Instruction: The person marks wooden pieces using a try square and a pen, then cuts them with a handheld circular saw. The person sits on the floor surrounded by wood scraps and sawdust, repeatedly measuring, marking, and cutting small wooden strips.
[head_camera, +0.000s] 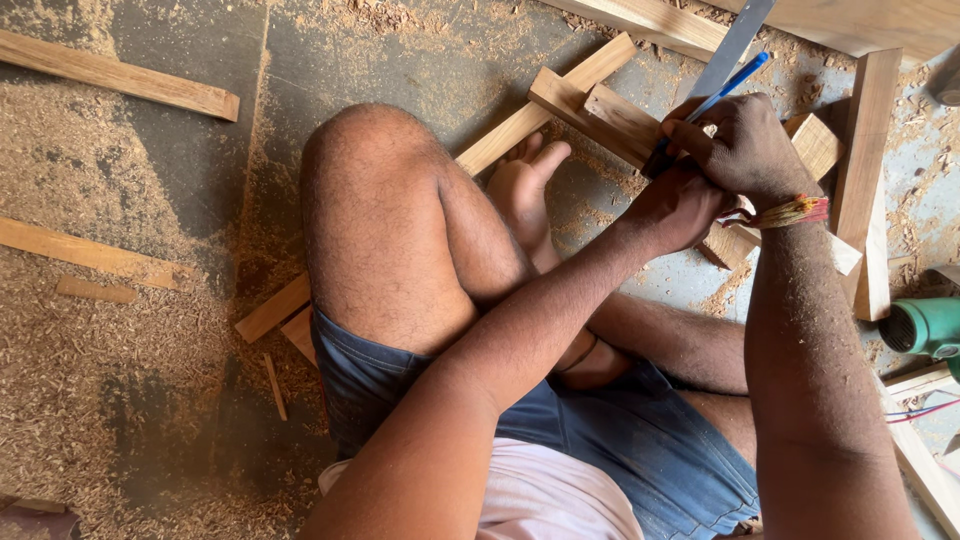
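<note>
Right hand (745, 150) closed on blue pen (722, 92) beside metal ruler (735, 45); left hand (675, 208) presses wooden piece (620, 122), finger closure unclear. Sawdust-covered floor (130, 330) open at left.

Two hands, the left hand (675, 205) and the right hand (745, 145); one blue pen (725, 90); one metal ruler (735, 45); one green power tool (925, 328). Three loose wooden strips (120, 82) lie on the sawdust floor (100, 400) at left.
</note>
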